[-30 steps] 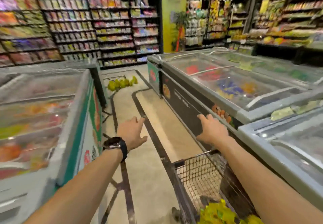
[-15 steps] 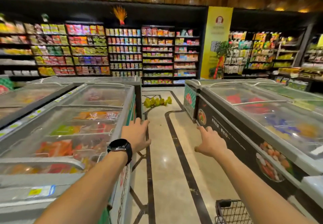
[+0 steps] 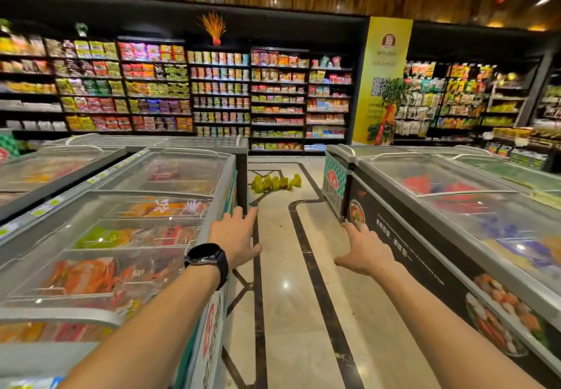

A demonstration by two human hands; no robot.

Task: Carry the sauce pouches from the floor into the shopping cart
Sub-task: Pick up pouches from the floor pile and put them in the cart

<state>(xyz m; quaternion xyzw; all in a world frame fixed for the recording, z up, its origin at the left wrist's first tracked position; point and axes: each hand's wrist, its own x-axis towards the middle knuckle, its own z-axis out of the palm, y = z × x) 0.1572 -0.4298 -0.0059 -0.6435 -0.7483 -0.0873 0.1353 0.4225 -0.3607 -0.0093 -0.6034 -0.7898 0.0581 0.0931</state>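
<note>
**While the sauce pouches [image 3: 274,182] lay on the floor [image 3: 291,297], both hands reached out empty**

As the person faced down the aisle, the left hand [image 3: 235,236], with a black watch [image 3: 206,258] on its wrist, was held out palm down, its fingers straight and slightly spread, holding nothing. The right hand [image 3: 362,250] was stretched forward at much the same height, its fingers likewise extended and relaxed, and it too was empty.

The sauce pouches, a yellow-green cluster, lay on the pale tiled floor at the far end of the aisle, just past the far corner of the left chest freezer [image 3: 212,322] and well apart from both hands. Dark inlaid lines ran along the floor toward them.

Glass lids on the left chest freezer covered orange, red and green packets. The right chest freezer [image 3: 425,267], its dark side panel printed with food pictures, lined the other side of the aisle. Beyond the pouches, shelves [image 3: 218,91] of packaged goods filled the back wall, and a yellow banner [image 3: 382,79] stood to their right.
</note>
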